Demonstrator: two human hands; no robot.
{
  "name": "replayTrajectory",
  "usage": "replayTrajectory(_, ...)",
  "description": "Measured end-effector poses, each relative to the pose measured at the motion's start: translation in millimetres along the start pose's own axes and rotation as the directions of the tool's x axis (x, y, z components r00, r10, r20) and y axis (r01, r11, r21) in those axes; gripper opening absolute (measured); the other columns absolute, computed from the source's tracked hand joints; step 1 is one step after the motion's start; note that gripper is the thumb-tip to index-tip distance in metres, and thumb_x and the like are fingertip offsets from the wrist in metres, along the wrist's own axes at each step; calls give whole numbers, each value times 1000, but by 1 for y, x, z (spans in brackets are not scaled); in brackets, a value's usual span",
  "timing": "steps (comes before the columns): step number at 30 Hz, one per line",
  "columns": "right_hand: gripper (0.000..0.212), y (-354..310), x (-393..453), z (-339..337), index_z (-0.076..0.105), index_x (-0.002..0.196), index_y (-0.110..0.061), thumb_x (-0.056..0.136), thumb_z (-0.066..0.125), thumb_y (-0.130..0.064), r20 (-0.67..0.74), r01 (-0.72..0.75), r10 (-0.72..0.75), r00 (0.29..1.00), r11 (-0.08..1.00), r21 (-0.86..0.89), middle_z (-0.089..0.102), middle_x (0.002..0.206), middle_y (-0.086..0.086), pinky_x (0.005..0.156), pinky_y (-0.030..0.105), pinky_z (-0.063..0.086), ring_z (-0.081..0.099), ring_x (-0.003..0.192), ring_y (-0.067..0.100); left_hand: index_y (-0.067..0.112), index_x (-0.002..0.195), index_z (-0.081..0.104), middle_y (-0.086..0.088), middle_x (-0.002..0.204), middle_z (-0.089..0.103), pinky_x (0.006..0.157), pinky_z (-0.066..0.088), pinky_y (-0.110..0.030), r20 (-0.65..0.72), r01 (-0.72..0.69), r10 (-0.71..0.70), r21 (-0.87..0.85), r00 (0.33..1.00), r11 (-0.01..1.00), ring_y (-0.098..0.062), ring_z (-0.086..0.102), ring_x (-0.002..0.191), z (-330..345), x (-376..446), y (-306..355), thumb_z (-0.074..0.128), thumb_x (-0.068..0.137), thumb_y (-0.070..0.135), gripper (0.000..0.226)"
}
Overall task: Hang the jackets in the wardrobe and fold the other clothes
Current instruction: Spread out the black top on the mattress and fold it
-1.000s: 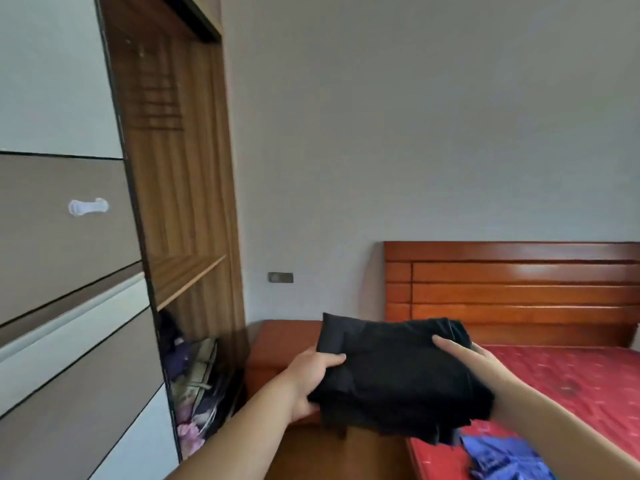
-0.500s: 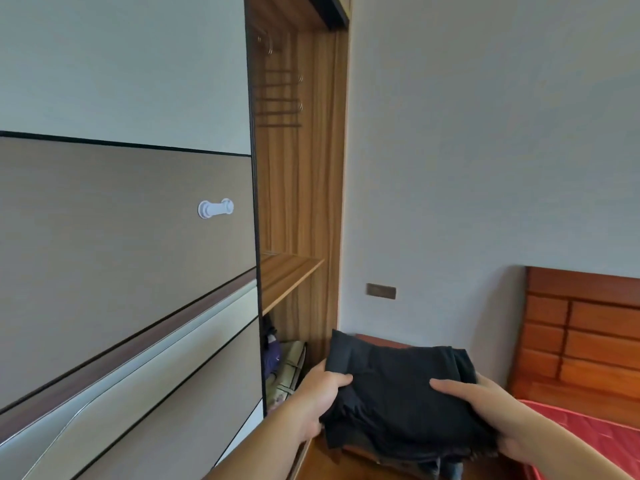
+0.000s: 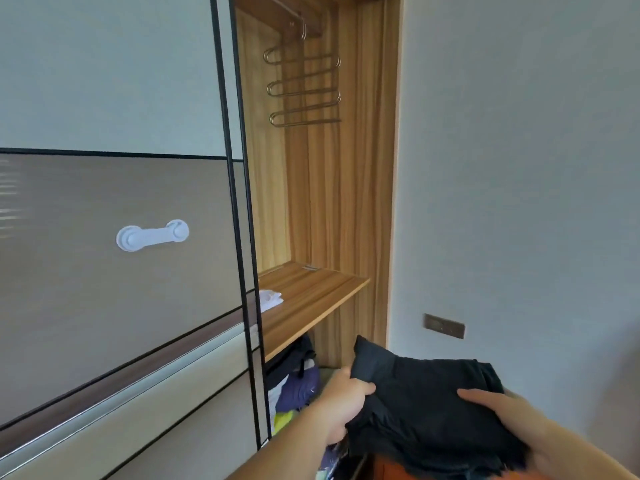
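- A tall wardrobe (image 3: 114, 188) is filling the left of the view; its grey and beige sliding door, fitted with a white handle (image 3: 152, 235), is standing pushed aside, so that a wood-lined open compartment (image 3: 332, 188) is being exposed.
- A plain grey wall (image 3: 519, 168) is taking up the right side, with a small dark switch plate (image 3: 444, 326) set low on it.
- A wooden shelf (image 3: 311, 296) is crossing the compartment at mid height, and a small white cloth (image 3: 270, 299) is lying at its left end.
- A folded black garment (image 3: 429, 407) is being held low in the view, in front of the compartment and below the shelf level.
- Mixed clothes (image 3: 294, 386) are lying heaped under the shelf.
- A tiered metal hanger (image 3: 303, 88) is hanging from the rail near the top, carrying nothing.
- The left hand (image 3: 341, 401) is gripping the garment's left edge, thumb curled over the top.
- The right hand (image 3: 509, 420) is clasping the right side, fingers laid over the top.
- The fold is judged to be at risk: if either grip is loosened while the stack is being lifted to the shelf, the loose lower layers could slide open or catch the shelf edge.
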State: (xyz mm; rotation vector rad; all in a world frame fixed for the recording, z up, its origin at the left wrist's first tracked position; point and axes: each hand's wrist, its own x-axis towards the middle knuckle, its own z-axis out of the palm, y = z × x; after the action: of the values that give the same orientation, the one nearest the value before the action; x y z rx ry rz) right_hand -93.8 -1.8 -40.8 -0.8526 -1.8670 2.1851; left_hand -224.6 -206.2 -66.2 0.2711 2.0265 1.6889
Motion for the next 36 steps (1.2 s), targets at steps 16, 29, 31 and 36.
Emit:
replayTrajectory(16,37,-107,286,80,62,112,-9,76,70,-7,313,79,-30,949,986,-144,74,97,20,70,38,56,72,84,36,19,116,58,-2,101,61,75,51,-25,-140,119,-157,-248,978,961,-16,59,91,-62,259,42,65,88,20,29)
replayTrajectory(29,42,-150,525,217,63,112,-6,72,76,-9,666,23,216,714,943,-331,74,96,20,67,37,57,73,80,35,26,100,58,-9,102,66,89,55,-39,-358,138,-301,-415,884,899,-24,64,94,-158,380,67,61,88,2,27)
replayTrajectory(31,54,-148,551,250,64,114,-2,63,83,-9,686,16,274,674,923,-385,72,101,24,86,48,54,70,90,41,27,102,61,-7,107,66,93,53,-42,-407,119,-287,-391,867,913,-25,63,98,-178,383,73,62,86,1,31)
replayTrajectory(36,36,-162,583,338,56,114,-10,81,70,-12,742,98,229,630,925,-368,66,106,20,71,42,51,63,94,38,27,111,58,-9,106,66,83,56,-42,-582,70,-318,-407,749,911,-29,64,97,-231,392,83,58,88,-3,38)
